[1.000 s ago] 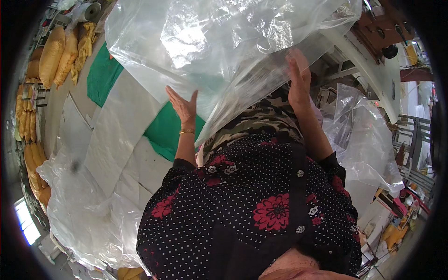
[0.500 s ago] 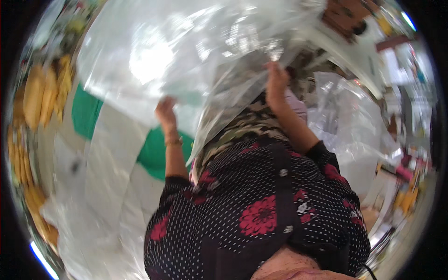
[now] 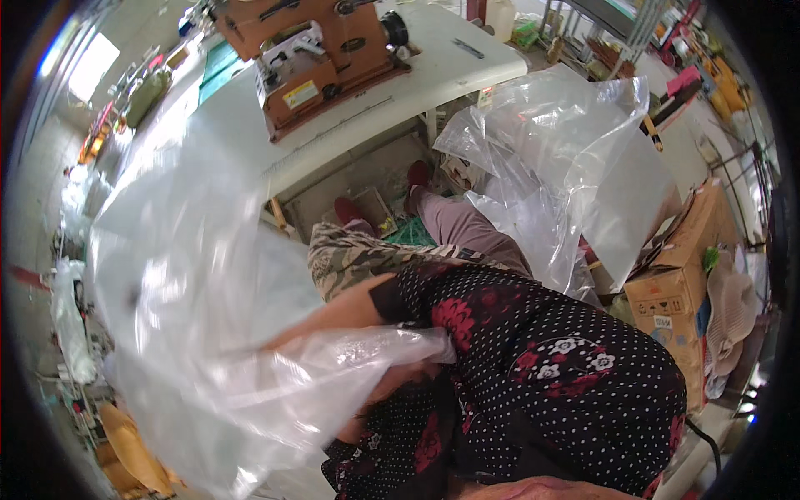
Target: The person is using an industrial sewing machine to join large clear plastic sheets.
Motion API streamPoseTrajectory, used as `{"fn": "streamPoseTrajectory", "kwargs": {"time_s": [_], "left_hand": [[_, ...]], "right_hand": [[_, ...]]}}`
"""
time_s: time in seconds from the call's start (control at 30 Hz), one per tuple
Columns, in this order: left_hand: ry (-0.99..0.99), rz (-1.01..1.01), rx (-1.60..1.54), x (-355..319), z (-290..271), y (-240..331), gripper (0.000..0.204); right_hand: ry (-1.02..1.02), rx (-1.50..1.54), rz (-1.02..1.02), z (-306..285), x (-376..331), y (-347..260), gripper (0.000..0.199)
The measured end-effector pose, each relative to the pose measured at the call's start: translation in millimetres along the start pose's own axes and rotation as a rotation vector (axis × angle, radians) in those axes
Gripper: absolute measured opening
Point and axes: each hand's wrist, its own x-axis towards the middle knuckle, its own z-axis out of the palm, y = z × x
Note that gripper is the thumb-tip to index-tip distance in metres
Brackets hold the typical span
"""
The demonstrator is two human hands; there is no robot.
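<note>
A large, clear plastic sheet (image 3: 192, 333), blurred by motion, spreads over the left side, with a bunched fold reaching my blouse. My right forearm (image 3: 333, 321) stretches left across my body and passes behind the sheet; its hand is covered and smeared. Nearer to me, my left arm (image 3: 354, 429) also runs under the plastic, and its fingers are hidden. Both arms are against the sheet, but how the fingers lie on it does not show. Another crumpled, clear plastic sheet (image 3: 575, 158) lies to the right of my legs.
Ahead, a brown sewing machine (image 3: 308, 62) stands on a white worktable (image 3: 450, 79), with small snips (image 3: 468, 48) to its right. At the right are a cardboard box (image 3: 679, 292) and a straw hat (image 3: 729, 308). A camouflage cloth (image 3: 358, 254) covers my lap.
My view has swung, bringing the sewing machine and table into sight. The sheet and both arms have moved from in front of me to my left. The hands, visible before, are now covered.
</note>
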Motion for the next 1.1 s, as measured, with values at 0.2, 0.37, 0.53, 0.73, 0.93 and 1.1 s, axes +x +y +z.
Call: {"fn": "streamPoseTrajectory", "kwargs": {"time_s": [0.2, 0.37, 0.53, 0.73, 0.93, 1.1], "left_hand": [[-0.087, -0.158, -0.2, 55, 36, 24, 0.027], [-0.044, -0.067, -0.007, 166, 77, 91, 0.031], [-0.003, 0.106, 0.056, 232, 40, 99, 0.03], [0.042, 0.153, 0.137, 265, 46, 121, 0.03], [-0.047, 0.276, 0.274, 293, 50, 150, 0.033], [0.069, 0.375, 0.359, 302, 47, 189, 0.027]], "right_hand": [[-0.321, 0.344, 0.119, -93, -33, -75, 0.052], [-0.569, 0.612, 0.229, 16, -6, -59, 0.062], [-0.637, 0.515, 0.406, -7, -27, -93, 0.08], [-0.452, -0.069, 0.113, 24, -82, -75, 0.098], [-0.211, -0.208, 0.015, 35, -120, -76, 0.029], [-0.389, -0.212, 0.135, 24, -120, -75, 0.032]]}}
